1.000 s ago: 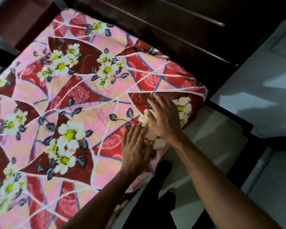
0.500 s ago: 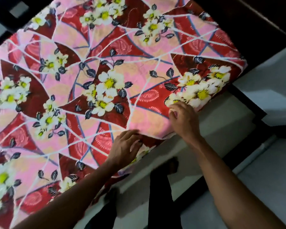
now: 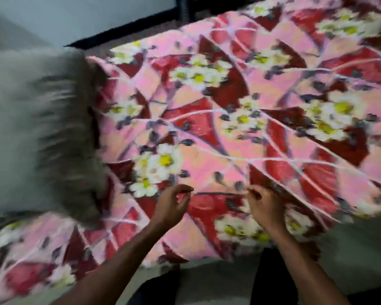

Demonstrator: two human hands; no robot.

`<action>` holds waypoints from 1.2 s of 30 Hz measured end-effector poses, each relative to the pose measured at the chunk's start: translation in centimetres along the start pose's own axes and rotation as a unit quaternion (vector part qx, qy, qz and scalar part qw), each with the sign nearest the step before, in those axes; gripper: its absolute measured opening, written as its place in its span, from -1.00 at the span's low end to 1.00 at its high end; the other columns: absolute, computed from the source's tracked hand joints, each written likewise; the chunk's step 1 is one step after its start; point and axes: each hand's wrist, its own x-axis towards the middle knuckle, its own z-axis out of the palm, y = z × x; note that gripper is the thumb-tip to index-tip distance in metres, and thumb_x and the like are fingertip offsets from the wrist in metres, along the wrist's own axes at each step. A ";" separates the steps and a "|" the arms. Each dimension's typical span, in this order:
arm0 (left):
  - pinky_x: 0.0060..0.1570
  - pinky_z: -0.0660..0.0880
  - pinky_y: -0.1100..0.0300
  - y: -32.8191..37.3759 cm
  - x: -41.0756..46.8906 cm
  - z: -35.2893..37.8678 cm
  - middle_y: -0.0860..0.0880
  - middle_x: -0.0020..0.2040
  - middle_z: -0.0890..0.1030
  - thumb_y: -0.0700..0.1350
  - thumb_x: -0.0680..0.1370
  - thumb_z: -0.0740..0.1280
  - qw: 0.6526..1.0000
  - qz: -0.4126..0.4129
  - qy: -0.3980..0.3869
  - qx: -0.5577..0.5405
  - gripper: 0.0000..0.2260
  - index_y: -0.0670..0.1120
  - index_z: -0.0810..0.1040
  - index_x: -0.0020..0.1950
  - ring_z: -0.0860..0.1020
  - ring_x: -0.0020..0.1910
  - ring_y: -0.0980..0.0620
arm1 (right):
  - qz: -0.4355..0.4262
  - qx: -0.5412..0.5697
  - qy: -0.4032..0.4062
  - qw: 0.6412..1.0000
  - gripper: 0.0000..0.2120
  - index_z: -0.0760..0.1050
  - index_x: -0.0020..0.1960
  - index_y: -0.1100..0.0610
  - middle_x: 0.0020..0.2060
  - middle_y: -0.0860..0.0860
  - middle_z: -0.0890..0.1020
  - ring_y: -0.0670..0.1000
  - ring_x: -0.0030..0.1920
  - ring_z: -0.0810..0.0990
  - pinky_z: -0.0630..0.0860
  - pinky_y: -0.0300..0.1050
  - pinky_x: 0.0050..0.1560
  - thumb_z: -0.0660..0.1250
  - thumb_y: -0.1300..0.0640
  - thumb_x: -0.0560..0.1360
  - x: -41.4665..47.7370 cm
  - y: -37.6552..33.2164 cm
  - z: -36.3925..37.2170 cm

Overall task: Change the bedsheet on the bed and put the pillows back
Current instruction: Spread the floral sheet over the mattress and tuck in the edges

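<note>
The view is blurred: a pink and red sheet (image 3: pixel 240 139) with white flowers covers the bed, and a grey pillow (image 3: pixel 31 128) lies on it at the left end, below a pale wall (image 3: pixel 75 14). Both hands hang over the near edge of the sheet, a little apart. The left hand (image 3: pixel 174 205) has loosely curled fingers with nothing seen in them, and the right hand (image 3: pixel 264 208) is curled low at the cloth, though the blur hides whether it pinches it.

Bedroom, domestic: bed (image 3: pixel 317 256) dressed in floral bedsheet (image 3: pixel 240 139), grey pillow (image 3: pixel 31 128) at one end, plain wall (image 3: pixel 75 16).
</note>
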 end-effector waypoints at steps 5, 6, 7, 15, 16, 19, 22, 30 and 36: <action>-0.04 0.58 0.09 -9.3 -4.4 -18.0 0.19 -0.09 0.67 0.08 0.51 0.28 0.989 -0.023 0.146 0.006 -0.79 0.07 0.67 0.01 0.61 -0.11 0.21 | -0.026 0.061 -0.061 0.996 -0.88 0.69 0.03 0.07 -0.09 -0.02 0.72 0.02 -0.05 0.67 0.44 -0.21 -0.13 0.40 0.21 0.55 -2.0 -14.6 12.5; -0.01 0.58 0.04 -10.8 -5.2 -20.6 0.18 -0.06 0.67 0.11 0.50 0.27 0.985 -0.035 0.166 0.006 -0.77 0.10 0.66 0.01 0.63 -0.07 0.15 | -0.029 0.076 -0.071 0.994 -0.88 0.69 0.04 0.07 -0.08 -0.05 0.71 -0.01 -0.03 0.65 0.45 -0.19 -0.09 0.40 0.19 0.56 -2.6 -17.0 14.2; 0.00 0.58 0.01 -12.5 -5.9 -23.3 0.17 -0.05 0.68 0.11 0.49 0.27 0.981 -0.050 0.188 0.007 -0.79 0.13 0.65 0.01 0.63 -0.06 0.12 | -0.039 0.090 -0.081 0.992 -0.88 0.69 0.03 0.06 -0.07 -0.07 0.70 -0.03 -0.02 0.64 0.47 -0.17 -0.06 0.40 0.18 0.56 -2.9 -19.7 16.0; -0.10 0.52 0.08 -17.3 -6.6 -32.7 0.06 -0.10 0.53 -0.06 0.53 0.31 0.958 -0.030 0.277 0.065 -0.80 -0.01 0.59 0.14 0.52 -0.14 0.11 | -0.097 0.121 -0.179 0.972 -0.87 0.66 0.07 -0.01 -0.09 -0.15 0.69 -0.13 -0.07 0.64 0.54 -0.15 -0.04 0.40 0.05 0.54 -2.7 -31.9 28.1; -0.06 0.52 0.09 -17.7 -6.6 -33.0 0.04 -0.04 0.52 -0.06 0.53 0.33 0.954 -0.031 0.286 0.085 -0.77 -0.03 0.59 0.16 0.51 -0.08 0.08 | -0.085 0.135 -0.194 0.968 -0.81 0.63 0.13 -0.03 -0.07 -0.14 0.69 -0.14 -0.07 0.63 0.53 -0.16 -0.05 0.41 -0.01 0.53 -2.7 -32.6 29.0; 0.01 0.51 0.02 -19.3 -5.7 -34.3 -0.02 0.01 0.51 0.02 0.51 0.36 0.943 -0.036 0.307 0.123 -0.74 -0.07 0.61 0.14 0.50 -0.01 -0.01 | -0.034 0.178 -0.235 0.955 -0.59 0.55 0.24 -0.04 0.04 -0.13 0.66 -0.12 0.00 0.63 0.53 -0.17 0.02 0.44 -0.19 0.47 -2.2 -34.1 31.5; -0.06 0.46 0.02 -19.6 -5.2 -33.9 -0.03 -0.08 0.51 -0.01 0.51 0.40 0.934 -0.011 0.314 0.170 -0.83 -0.09 0.62 -0.01 0.49 -0.07 -0.05 | -0.005 0.179 -0.230 0.957 -0.66 0.60 0.22 0.02 0.03 -0.06 0.68 -0.03 0.06 0.65 0.57 -0.08 0.10 0.43 -0.10 0.51 -2.1 -32.8 32.9; -0.03 0.47 -0.05 -25.0 -14.3 -22.7 0.02 0.11 0.59 0.02 0.54 0.35 0.967 0.031 0.127 0.219 -0.78 0.00 0.60 0.15 0.54 0.10 -0.10 | -0.230 -0.183 -0.122 0.948 -0.57 0.51 0.36 0.10 0.37 0.08 0.51 0.14 0.41 0.39 0.35 0.10 0.40 0.36 -0.04 0.55 -9.6 -20.3 33.4; 0.41 0.27 -0.08 -33.4 -18.6 -22.1 0.00 0.56 0.32 0.09 0.65 0.13 0.957 -0.042 0.084 0.273 -0.54 0.05 0.33 0.55 0.26 0.54 -0.06 | -0.371 -0.297 -0.204 0.855 -0.39 0.28 0.57 -0.02 0.59 0.03 0.23 0.08 0.61 0.08 0.02 0.29 0.55 0.17 -0.24 0.60 -19.3 -20.1 39.7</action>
